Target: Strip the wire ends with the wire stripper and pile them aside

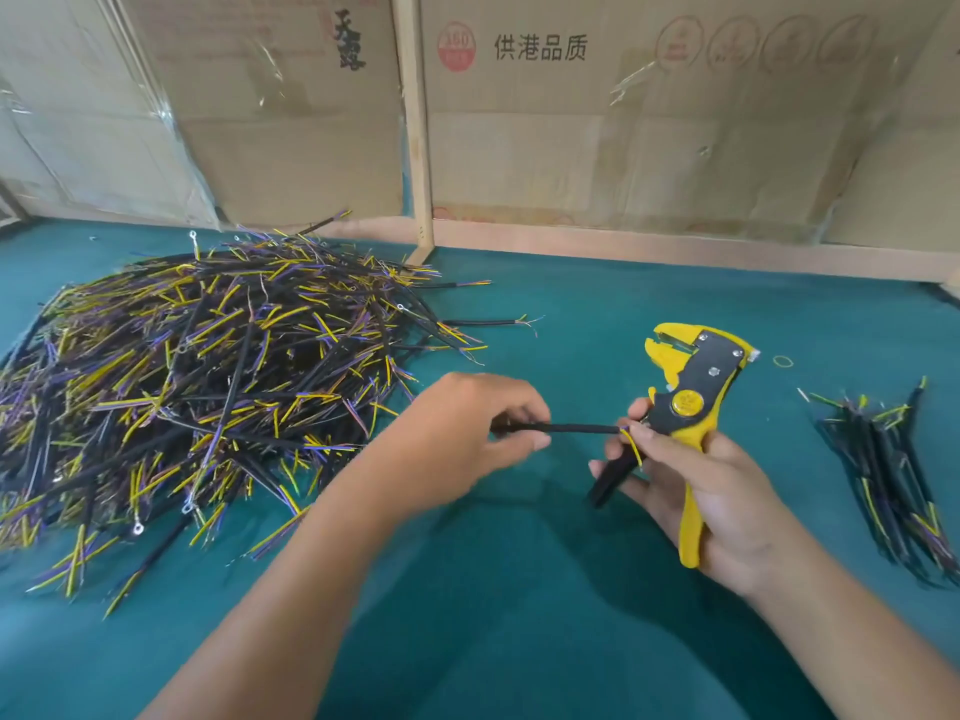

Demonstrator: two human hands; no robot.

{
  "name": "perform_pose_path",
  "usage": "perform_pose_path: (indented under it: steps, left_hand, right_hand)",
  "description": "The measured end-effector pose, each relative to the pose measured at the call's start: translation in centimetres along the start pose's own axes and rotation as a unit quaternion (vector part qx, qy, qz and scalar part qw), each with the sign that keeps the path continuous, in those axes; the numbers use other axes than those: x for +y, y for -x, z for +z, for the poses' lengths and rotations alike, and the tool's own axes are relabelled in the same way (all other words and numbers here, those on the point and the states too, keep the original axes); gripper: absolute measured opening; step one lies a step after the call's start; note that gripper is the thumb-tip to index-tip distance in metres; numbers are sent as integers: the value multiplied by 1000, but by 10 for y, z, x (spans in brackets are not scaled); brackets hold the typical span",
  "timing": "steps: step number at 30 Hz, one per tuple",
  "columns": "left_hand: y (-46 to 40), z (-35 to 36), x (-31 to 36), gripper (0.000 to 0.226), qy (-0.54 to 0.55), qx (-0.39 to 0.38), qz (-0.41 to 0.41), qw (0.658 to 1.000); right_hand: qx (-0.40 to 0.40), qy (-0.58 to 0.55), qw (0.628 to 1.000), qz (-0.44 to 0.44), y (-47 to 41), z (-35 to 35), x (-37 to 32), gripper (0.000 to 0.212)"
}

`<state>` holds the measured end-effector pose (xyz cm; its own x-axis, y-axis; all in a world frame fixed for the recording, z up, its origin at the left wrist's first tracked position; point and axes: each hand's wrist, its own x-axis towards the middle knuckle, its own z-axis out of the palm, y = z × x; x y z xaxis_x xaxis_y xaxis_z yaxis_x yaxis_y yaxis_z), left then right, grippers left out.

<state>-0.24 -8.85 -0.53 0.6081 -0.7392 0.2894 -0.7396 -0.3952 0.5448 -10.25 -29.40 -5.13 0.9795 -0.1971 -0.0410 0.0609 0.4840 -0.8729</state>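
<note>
Here left hand [467, 423] fingers pinch black wire [566, 428]; right hand [711, 491] fingers grip wire stripper [691, 402].

Yellow/blk stripper [691, 402], blk wire [561, 428] w/ yellow end, teal table [519, 589].

Black cable [558, 428]: horizontal, yellow cores at right end | wire stripper [684, 407]: yellow-black, upright, jaws uppermost | unstripped heap [208, 376]: left | small pile [888, 470]: right
</note>
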Motion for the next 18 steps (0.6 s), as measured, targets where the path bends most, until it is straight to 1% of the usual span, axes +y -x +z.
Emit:
perform_pose_path:
  steps: [2, 4, 6, 9, 11, 13, 15, 18]
  left_hand:
    - [1, 0, -4, 9, 8, 12, 7, 1000]
    - [0, 8, 0, 22, 3, 23, 25, 999]
    - [-1, 23, 11, 28, 41, 9, 29, 999]
    - [-2, 39, 25, 21, 166, -7, -15, 986]
    - [-3, 41, 26, 18, 234, -4, -50, 971]
    - [-3, 39, 25, 18, 259, -15, -58, 964]
    - [-2, 37, 24, 16, 271, -27, -57, 960]
    - [-2, 34, 23, 14, 259, -35, -55, 964]
  right_hand:
    - [7, -4, 1000, -9, 0, 1, -2, 14]
    - [4, 3, 1000, -17, 2, 3, -1, 16]
    - [-4, 25, 1000, -18, 3, 5, 1, 18]
    - [-24, 81, 996, -10, 7, 8, 4, 16]
    - [-28, 88, 996, 2, 10, 10, 4, 18]
    - [-21, 79, 997, 12, 12, 11, 5, 19]
    - [-25, 67, 997, 5, 12, 12, 6, 15]
    - [-26, 46, 999, -9, 12, 12, 4, 12]
